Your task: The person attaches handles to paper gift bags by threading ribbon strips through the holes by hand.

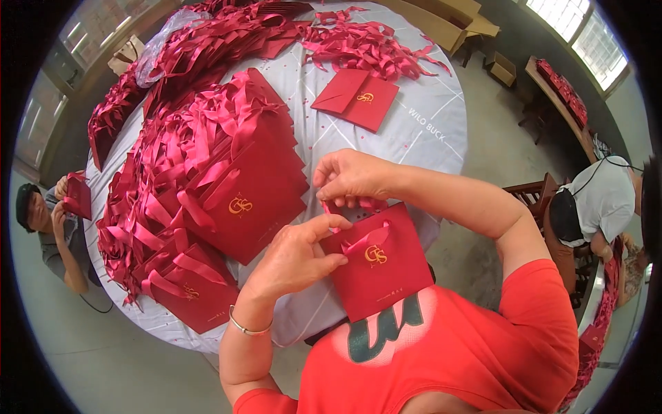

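Observation:
A small red paper gift bag (389, 283) with gold print hangs upright in front of my chest. Its upper left corner is gripped between the thumb and index finger of my left hand (293, 259). Above the bag's top edge, my right hand (352, 178) pinches a dark pink ribbon (372, 205) at the bag's back side; the fingers partly hide it. Another ribbon handle (365, 241) droops across the bag's front. To the left of my hands stands a tight row of matching bags (258, 186), their ribbon handles heaped on top.
The round table wears a pale cloth (420, 165). A flat red bag (358, 100) lies beyond my hands, near loose ribbons (379, 48). More bags (200, 55) are piled at the far left. One person (58, 234) handles a bag at left; another (600, 200) is at right.

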Available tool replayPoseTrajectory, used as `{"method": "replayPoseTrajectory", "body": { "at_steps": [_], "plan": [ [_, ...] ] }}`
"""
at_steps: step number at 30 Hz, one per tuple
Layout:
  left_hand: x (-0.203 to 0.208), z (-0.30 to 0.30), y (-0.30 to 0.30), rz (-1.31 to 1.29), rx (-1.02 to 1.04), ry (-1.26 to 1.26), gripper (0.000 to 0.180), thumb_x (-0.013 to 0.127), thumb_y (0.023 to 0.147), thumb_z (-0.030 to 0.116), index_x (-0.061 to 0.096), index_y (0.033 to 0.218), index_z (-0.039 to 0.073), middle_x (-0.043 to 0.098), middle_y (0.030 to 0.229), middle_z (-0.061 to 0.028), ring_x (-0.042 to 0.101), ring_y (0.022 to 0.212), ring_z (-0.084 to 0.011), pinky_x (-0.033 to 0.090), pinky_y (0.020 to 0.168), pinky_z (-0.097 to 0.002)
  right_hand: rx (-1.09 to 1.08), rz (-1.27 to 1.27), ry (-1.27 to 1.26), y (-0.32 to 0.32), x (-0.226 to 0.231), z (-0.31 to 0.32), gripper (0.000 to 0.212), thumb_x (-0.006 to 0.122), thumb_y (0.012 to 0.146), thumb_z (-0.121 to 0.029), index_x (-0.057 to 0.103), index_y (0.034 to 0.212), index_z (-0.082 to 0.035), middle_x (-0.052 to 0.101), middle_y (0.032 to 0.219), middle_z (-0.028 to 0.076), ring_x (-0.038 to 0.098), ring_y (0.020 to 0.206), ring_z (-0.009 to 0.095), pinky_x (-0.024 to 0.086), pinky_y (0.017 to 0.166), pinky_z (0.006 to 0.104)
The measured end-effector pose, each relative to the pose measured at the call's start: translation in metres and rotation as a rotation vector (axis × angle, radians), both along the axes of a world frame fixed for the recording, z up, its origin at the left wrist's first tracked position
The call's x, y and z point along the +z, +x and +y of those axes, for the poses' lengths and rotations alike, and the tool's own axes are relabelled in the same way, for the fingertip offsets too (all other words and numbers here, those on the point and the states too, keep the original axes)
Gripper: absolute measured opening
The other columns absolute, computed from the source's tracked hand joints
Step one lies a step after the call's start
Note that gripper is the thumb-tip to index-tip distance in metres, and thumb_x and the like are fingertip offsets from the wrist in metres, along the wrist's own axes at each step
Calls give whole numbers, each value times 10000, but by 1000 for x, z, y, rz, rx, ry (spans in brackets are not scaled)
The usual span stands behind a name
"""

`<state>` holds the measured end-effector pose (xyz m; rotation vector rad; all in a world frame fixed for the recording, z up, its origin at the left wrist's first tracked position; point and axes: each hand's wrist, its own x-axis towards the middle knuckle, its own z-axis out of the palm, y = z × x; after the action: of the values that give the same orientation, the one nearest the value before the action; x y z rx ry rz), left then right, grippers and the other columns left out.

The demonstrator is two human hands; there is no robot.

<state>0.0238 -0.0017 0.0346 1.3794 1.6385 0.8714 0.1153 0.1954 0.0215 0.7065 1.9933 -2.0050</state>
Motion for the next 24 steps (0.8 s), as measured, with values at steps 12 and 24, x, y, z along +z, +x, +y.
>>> {"method": "replayPoseTrajectory", "body": {
  "at_steps": [12,24],
  "plan": [
    [-2,3,0,130,31,119,232,762,809,105,605,952,10,604,696,-52,546,565,-92,450,546,-275,-41,565,555,40,21,-15,127,698,840,-51,650,954,-23,677,903,63,617,734,133,487,611,278],
    [-16,4,-1,109,68,117,151,656,869,143,604,950,28,667,862,-188,633,839,-400,492,704,-446,455,1000,1507,71,21,-30,257,664,733,-129,686,986,-84,626,936,54,606,824,230,488,694,367]
  ]
}}
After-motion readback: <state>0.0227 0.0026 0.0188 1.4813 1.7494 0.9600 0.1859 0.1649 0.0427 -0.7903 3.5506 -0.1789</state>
